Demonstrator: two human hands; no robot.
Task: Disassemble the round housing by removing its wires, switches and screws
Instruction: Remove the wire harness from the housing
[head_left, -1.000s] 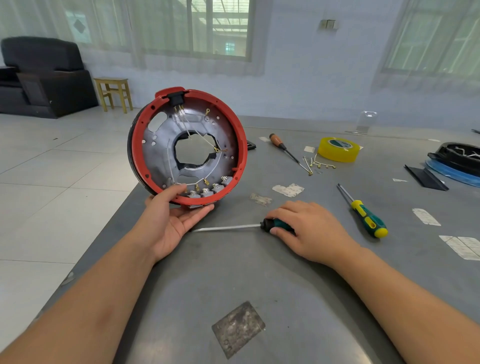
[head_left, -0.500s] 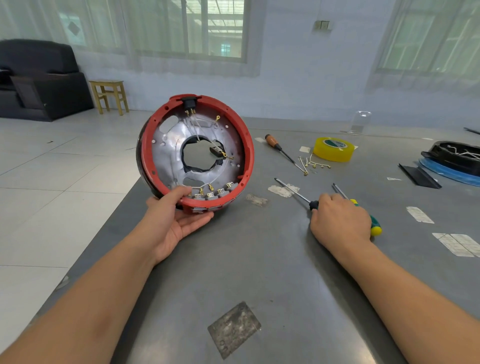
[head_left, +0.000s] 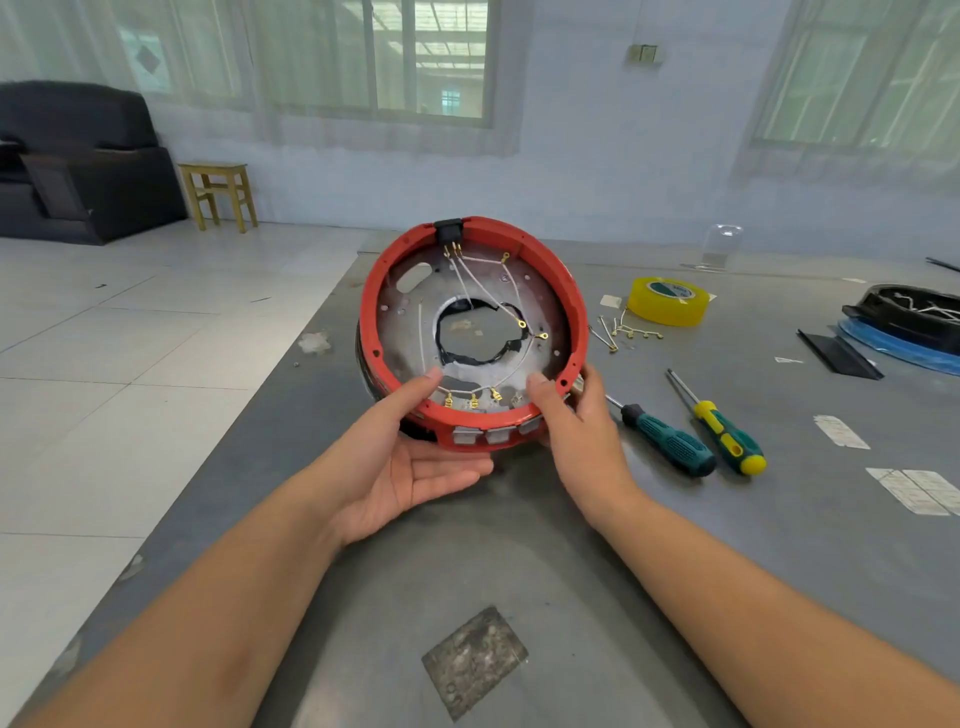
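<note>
Gripping the round housing (head_left: 574, 312) — white wires (head_left: 470, 283) inside — fingers of left hand (head_left: 410, 462) and right hand (head_left: 576, 421) curl round its rim.

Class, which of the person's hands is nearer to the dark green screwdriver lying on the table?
Right. The right hand grips the housing's rim just beside the dark green screwdriver; the left hand holds the rim farther away.

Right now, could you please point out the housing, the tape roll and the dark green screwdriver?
housing (head_left: 522, 234), head view, red rim at the top.
tape roll (head_left: 667, 306), head view, yellow outer wall.
dark green screwdriver (head_left: 670, 441), head view, middle of handle.
</note>
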